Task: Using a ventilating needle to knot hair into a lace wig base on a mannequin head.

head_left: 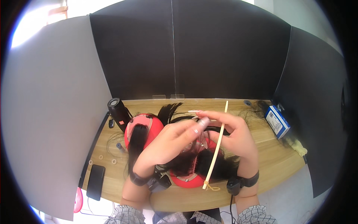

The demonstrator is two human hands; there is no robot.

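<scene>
Two red head forms carry black hair; the left one [151, 139] wears a light net cap, and the nearer one [188, 182] sits beneath my hands with hair [179, 164] spread over it. My left hand [175, 140] bends over the nearer form, fingers closed, a pale wrapping on one fingertip. What those fingers pinch is hidden. My right hand [235, 130] curls from the other side, gripping a long cream stick [216, 153] with a rubber band at its near end. A thin whitish sliver [194, 111] shows by the right fingertips.
At the left stand a black cylindrical speaker [119, 114], a black phone [96, 182] and small rings [114, 161]. To the right lie a blue-white box [277, 122], loose hair [257, 109] and a pale yellow cloth [297, 146]. Dark panels [227, 52] enclose the wooden table [268, 160].
</scene>
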